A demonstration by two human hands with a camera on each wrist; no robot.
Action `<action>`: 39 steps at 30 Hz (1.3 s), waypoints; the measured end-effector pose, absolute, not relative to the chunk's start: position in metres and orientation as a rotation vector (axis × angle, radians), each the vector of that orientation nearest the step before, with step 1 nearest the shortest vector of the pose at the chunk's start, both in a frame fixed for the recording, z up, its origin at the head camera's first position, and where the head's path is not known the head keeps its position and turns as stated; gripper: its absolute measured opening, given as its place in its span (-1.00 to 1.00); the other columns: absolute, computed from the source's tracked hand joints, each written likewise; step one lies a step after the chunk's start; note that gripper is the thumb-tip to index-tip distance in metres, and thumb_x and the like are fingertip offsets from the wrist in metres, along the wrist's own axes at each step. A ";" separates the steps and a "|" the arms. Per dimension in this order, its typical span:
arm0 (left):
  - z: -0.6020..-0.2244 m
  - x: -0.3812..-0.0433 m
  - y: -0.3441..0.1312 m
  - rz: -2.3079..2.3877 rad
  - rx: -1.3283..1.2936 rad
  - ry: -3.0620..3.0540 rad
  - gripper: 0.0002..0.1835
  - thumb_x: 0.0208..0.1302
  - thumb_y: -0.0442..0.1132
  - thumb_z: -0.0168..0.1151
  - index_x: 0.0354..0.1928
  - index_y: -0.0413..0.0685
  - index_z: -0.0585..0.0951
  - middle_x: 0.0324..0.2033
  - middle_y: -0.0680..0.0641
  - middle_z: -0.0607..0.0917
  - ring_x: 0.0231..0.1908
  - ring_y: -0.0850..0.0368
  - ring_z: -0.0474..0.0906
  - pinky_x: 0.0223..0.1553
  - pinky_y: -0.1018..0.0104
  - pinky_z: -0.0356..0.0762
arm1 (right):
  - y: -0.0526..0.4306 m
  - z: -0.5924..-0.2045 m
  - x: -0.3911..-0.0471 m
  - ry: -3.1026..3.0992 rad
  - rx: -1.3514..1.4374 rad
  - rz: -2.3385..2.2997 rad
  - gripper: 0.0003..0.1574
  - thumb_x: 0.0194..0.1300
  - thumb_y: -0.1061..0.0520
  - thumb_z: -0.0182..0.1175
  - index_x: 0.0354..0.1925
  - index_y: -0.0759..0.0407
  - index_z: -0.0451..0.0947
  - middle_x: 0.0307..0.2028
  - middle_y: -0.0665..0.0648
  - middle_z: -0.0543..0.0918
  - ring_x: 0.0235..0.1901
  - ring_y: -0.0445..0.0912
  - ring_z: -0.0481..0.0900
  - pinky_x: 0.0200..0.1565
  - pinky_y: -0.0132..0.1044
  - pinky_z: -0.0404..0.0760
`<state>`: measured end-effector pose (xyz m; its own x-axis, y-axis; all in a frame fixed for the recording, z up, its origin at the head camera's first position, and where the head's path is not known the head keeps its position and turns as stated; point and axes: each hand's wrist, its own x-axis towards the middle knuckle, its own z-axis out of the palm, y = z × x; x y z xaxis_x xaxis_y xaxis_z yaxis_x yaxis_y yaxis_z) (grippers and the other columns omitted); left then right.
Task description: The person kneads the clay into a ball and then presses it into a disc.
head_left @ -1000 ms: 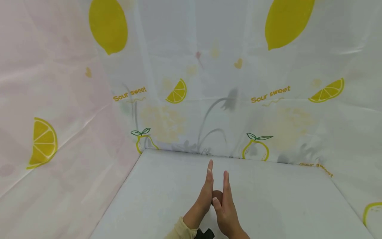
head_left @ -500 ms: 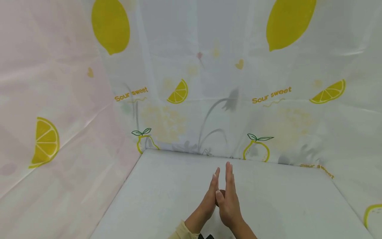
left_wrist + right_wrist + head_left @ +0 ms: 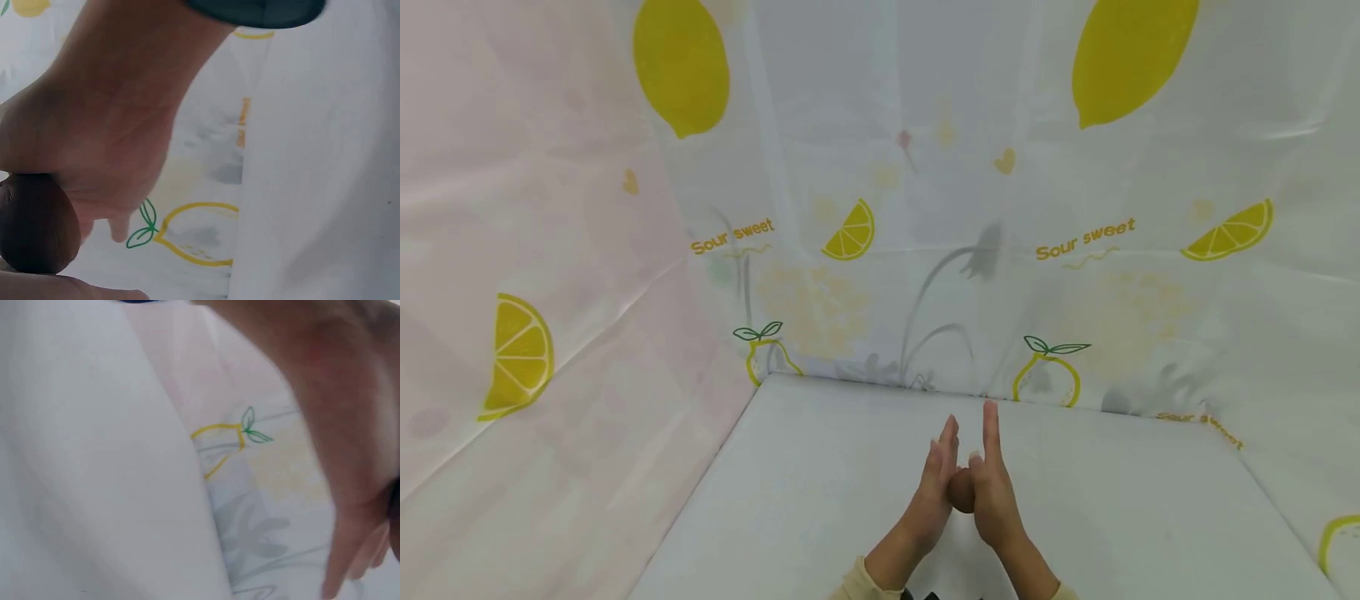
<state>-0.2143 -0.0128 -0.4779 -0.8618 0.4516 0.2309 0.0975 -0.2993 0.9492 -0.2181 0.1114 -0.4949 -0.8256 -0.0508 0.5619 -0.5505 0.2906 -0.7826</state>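
Between my two palms, low in the head view, sits a brown ball [image 3: 961,492], smooth and round like clay. My left hand [image 3: 928,504] lies flat against its left side, fingers straight and pointing away from me. On the other side my right hand [image 3: 998,504] presses it with the palm, index finger straight. In the left wrist view the ball [image 3: 37,225] shows a dark, slightly creased surface between both palms. Only a dark sliver of the ball [image 3: 395,519] enters the right wrist view, beside the right hand [image 3: 350,425].
Below the hands stretches a white tabletop [image 3: 790,467]. Lemon-printed fabric [image 3: 865,317] hangs along its back edge and sides. A small black object [image 3: 931,595] peeks in at the bottom edge, between the forearms.
Both hands have shifted right with the ball between them. The right hand has slid forward against the left, which is farther back. More of the ball shows now.
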 end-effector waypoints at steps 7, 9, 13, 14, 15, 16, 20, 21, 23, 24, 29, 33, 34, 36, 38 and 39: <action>-0.476 -0.226 -0.016 2.382 0.655 1.775 -0.16 0.54 0.34 -0.64 0.63 -0.02 -0.30 0.62 -0.10 -0.32 0.58 -0.05 -0.48 0.49 -0.25 -0.42 | 0.100 -0.510 -0.206 -2.141 0.547 1.543 -0.12 0.56 0.25 -0.13 0.65 0.08 -0.29 0.57 0.14 0.10 0.41 -0.28 0.20 0.35 -0.64 -0.08; -0.476 -0.228 -0.016 2.407 0.620 1.805 -0.15 0.54 0.33 -0.60 0.63 -0.03 -0.29 0.62 -0.10 -0.31 0.58 -0.05 -0.47 0.50 -0.23 -0.41 | 0.096 -0.512 -0.201 -2.117 0.602 1.482 -0.08 0.53 0.29 -0.07 0.64 0.17 -0.29 0.62 0.18 -0.16 0.53 -0.25 -0.06 0.37 -0.63 -0.08; -0.477 -0.231 -0.017 2.416 0.592 1.868 -0.17 0.57 0.30 -0.56 0.63 -0.06 -0.28 0.61 -0.12 -0.31 0.57 -0.12 -0.47 0.49 -0.25 -0.41 | 0.087 -0.511 -0.190 -2.077 0.689 1.381 -0.01 0.45 0.27 0.02 0.62 0.29 -0.28 0.62 0.25 -0.15 0.58 -0.12 -0.16 0.43 -0.53 -0.18; -0.477 -0.231 -0.018 2.409 0.592 1.878 -0.18 0.58 0.29 -0.55 0.63 -0.06 -0.28 0.61 -0.13 -0.31 0.57 -0.14 -0.48 0.49 -0.25 -0.41 | 0.085 -0.510 -0.188 -2.070 0.699 1.365 -0.01 0.46 0.24 0.03 0.62 0.29 -0.29 0.62 0.25 -0.16 0.59 -0.08 -0.19 0.45 -0.50 -0.21; -0.478 -0.232 -0.018 2.400 0.595 1.884 -0.18 0.59 0.29 -0.55 0.63 -0.07 -0.28 0.61 -0.13 -0.32 0.57 -0.15 -0.49 0.49 -0.26 -0.42 | 0.084 -0.508 -0.187 -2.063 0.708 1.354 0.00 0.46 0.21 0.03 0.62 0.29 -0.29 0.62 0.25 -0.16 0.59 -0.05 -0.20 0.46 -0.48 -0.24; -0.479 -0.232 -0.018 2.392 0.592 1.877 -0.18 0.59 0.29 -0.55 0.63 -0.06 -0.29 0.61 -0.12 -0.33 0.56 -0.15 -0.50 0.48 -0.26 -0.44 | 0.083 -0.505 -0.186 -2.054 0.714 1.342 0.00 0.46 0.19 0.03 0.62 0.29 -0.28 0.62 0.25 -0.15 0.60 -0.01 -0.22 0.47 -0.45 -0.27; -0.485 -0.229 -0.016 2.321 0.587 1.823 -0.18 0.57 0.31 -0.59 0.63 -0.03 -0.29 0.61 -0.07 -0.34 0.56 -0.09 -0.53 0.47 -0.27 -0.49 | 0.082 -0.494 -0.185 -2.029 0.722 1.327 -0.04 0.51 0.12 -0.01 0.61 0.30 -0.27 0.60 0.31 -0.12 0.59 0.03 -0.21 0.45 -0.47 -0.19; -0.486 -0.227 -0.015 2.298 0.586 1.804 -0.17 0.56 0.32 -0.60 0.64 -0.02 -0.29 0.61 -0.05 -0.34 0.56 -0.06 -0.53 0.47 -0.27 -0.51 | 0.083 -0.491 -0.186 -2.026 0.720 1.337 -0.06 0.53 0.08 -0.03 0.62 0.28 -0.27 0.60 0.32 -0.12 0.59 0.02 -0.20 0.44 -0.50 -0.15; -0.488 -0.224 -0.013 2.266 0.582 1.769 -0.18 0.56 0.33 -0.63 0.64 -0.01 -0.29 0.61 -0.04 -0.33 0.56 -0.02 -0.52 0.47 -0.26 -0.51 | 0.085 -0.484 -0.188 -2.023 0.713 1.361 -0.09 0.58 0.01 -0.09 0.63 0.23 -0.28 0.61 0.31 -0.13 0.59 -0.02 -0.19 0.42 -0.53 -0.09; -0.489 -0.222 -0.012 2.254 0.578 1.751 -0.17 0.55 0.34 -0.63 0.64 0.00 -0.30 0.61 -0.03 -0.33 0.56 -0.01 -0.53 0.47 -0.25 -0.52 | 0.087 -0.481 -0.189 -2.017 0.714 1.375 -0.10 0.60 -0.03 -0.13 0.63 0.21 -0.29 0.61 0.31 -0.13 0.59 -0.02 -0.18 0.42 -0.52 -0.07; -0.490 -0.215 -0.008 2.250 0.597 1.684 -0.14 0.54 0.35 -0.66 0.63 -0.05 -0.30 0.61 -0.12 -0.32 0.57 -0.09 -0.49 0.48 -0.25 -0.49 | 0.099 -0.474 -0.202 -2.012 0.661 1.446 -0.16 0.60 -0.01 -0.24 0.64 0.12 -0.32 0.62 0.26 -0.17 0.59 -0.05 -0.21 0.45 -0.49 -0.15; -0.486 -0.212 -0.010 2.249 0.670 1.676 -0.16 0.54 0.33 -0.71 0.63 -0.03 -0.32 0.61 -0.14 -0.34 0.57 -0.12 -0.50 0.47 -0.27 -0.50 | 0.109 -0.482 -0.215 -2.067 0.557 1.490 -0.15 0.57 0.10 -0.23 0.65 0.04 -0.31 0.63 0.12 -0.19 0.59 -0.08 -0.23 0.44 -0.52 -0.17; -0.485 -0.212 -0.010 2.253 0.687 1.681 -0.16 0.53 0.34 -0.72 0.63 -0.01 -0.33 0.61 -0.14 -0.34 0.57 -0.12 -0.51 0.46 -0.28 -0.51 | 0.110 -0.486 -0.217 -2.084 0.531 1.503 -0.16 0.57 0.10 -0.23 0.65 0.02 -0.30 0.63 0.09 -0.19 0.59 -0.08 -0.23 0.43 -0.53 -0.17; -0.482 -0.214 -0.012 2.277 0.715 1.693 -0.17 0.53 0.33 -0.73 0.63 0.00 -0.33 0.61 -0.12 -0.34 0.57 -0.12 -0.52 0.47 -0.27 -0.50 | 0.111 -0.493 -0.218 -2.125 0.494 1.525 -0.16 0.57 0.11 -0.22 0.65 -0.01 -0.30 0.63 0.03 -0.19 0.58 -0.12 -0.23 0.42 -0.55 -0.17; -0.481 -0.216 -0.013 2.303 0.731 1.711 -0.17 0.53 0.33 -0.74 0.63 0.00 -0.33 0.61 -0.10 -0.34 0.57 -0.11 -0.52 0.47 -0.27 -0.47 | 0.109 -0.500 -0.216 -2.151 0.463 1.561 -0.16 0.58 0.11 -0.22 0.65 -0.03 -0.30 0.59 0.02 -0.01 0.54 -0.21 -0.04 0.39 -0.58 -0.16; -0.480 -0.217 -0.014 2.315 0.735 1.720 -0.18 0.53 0.33 -0.74 0.63 0.00 -0.33 0.61 -0.10 -0.33 0.57 -0.11 -0.52 0.47 -0.28 -0.46 | 0.108 -0.503 -0.215 -2.155 0.453 1.585 -0.17 0.58 0.12 -0.22 0.65 -0.04 -0.29 0.59 0.01 -0.01 0.50 -0.27 0.00 0.38 -0.60 -0.15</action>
